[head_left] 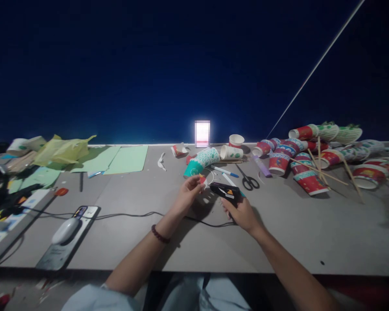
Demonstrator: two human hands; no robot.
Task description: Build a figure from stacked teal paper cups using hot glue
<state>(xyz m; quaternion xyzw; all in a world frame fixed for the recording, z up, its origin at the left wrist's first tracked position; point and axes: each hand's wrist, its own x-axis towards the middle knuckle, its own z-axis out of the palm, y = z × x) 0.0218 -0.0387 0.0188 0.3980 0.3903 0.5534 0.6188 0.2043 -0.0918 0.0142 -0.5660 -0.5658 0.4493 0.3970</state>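
My right hand (243,214) is wrapped round the handle of a black hot glue gun (222,188), whose nozzle points left. Close to that nozzle, my left hand (189,192) pinches a small red, orange and white paper piece (202,180) between thumb and fingertips. Whether nozzle and paper touch I cannot tell. Just behind lies a curved chain of paper cups (202,162), green and white. A blue-capped marker (225,171) and black scissors (250,182) rest to the right of it.
Stacked red and green cup chains (307,162) with wooden sticks fill the right side. A black cable (126,214) crosses the table. At left are a phone (56,255) with a white mouse-shaped object (65,231), a power strip (22,220), green paper (129,160) and a yellow bag (63,151).
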